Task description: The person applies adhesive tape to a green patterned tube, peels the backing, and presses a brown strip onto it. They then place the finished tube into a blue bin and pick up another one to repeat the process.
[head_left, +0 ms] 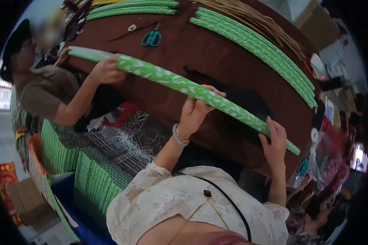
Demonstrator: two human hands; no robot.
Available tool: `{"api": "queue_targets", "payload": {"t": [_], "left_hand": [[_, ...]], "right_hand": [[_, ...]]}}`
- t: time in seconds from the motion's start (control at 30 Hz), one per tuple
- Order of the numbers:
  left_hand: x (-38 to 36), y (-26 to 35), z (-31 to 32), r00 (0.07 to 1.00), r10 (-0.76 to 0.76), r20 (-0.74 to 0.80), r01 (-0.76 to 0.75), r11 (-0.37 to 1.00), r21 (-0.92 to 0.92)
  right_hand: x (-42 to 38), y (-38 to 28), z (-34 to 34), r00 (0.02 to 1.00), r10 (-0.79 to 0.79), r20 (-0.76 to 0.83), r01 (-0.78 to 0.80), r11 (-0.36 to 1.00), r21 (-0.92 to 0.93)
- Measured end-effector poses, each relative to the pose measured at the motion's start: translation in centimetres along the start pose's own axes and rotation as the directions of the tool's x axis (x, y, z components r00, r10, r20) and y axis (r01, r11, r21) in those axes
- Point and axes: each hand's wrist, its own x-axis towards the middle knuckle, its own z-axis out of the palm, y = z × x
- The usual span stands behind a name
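Observation:
A long green tube with a white leaf pattern (159, 76) stretches slantwise across the view over the brown-covered table. My left hand (195, 109) is closed around its middle, fingers over the far side and the thumb along the near side. Close to the tube's lower right end, my right hand (275, 139) grips it between thumb and fingers. A co-worker's hand (106, 71) holds the same tube farther left, and that person's other hand (63, 57) is at its far left end, where the tube looks whitish on top.
Bundled green patterned tubes (253, 49) lie along the table's far side, beside brown strips (270, 24). Teal scissors (152, 38) lie on the brown cloth (171, 53). Packed green tubes (96, 175) stand at lower left, near a crate with white shreds (137, 136). A co-worker (45, 90) is at left.

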Motion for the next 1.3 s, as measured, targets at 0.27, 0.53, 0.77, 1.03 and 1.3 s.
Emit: {"api": "queue_targets", "payload": {"t": [0.27, 0.53, 0.77, 1.03, 1.3], "left_hand": [[2.1, 1.8, 1.8, 0.998, 0.024, -0.063, -0.015, 0.989, 0.146], [-1.5, 1.1, -0.2, 0.97, -0.183, -0.159, 0.231, 0.9, 0.37], [-6.4, 2.2, -2.6, 0.905, -0.255, -0.341, 0.403, 0.773, 0.49], [-7.0, 1.0, -3.3, 0.847, -0.306, -0.434, 0.504, 0.723, 0.473], [-8.6, 2.6, -3.5, 0.822, -0.282, -0.495, 0.513, 0.746, 0.425]], "right_hand": [[2.4, 2.6, -0.3, 0.982, -0.124, -0.141, 0.108, 0.987, -0.115], [11.3, 14.1, 6.4, 0.966, -0.06, -0.253, -0.001, 0.972, -0.235], [13.3, 18.5, 13.2, 0.962, 0.056, -0.266, -0.112, 0.973, -0.2], [13.9, 20.0, 13.4, 0.97, 0.019, -0.241, -0.081, 0.964, -0.251], [13.7, 19.5, 12.8, 0.952, -0.038, -0.303, -0.06, 0.95, -0.306]]}}
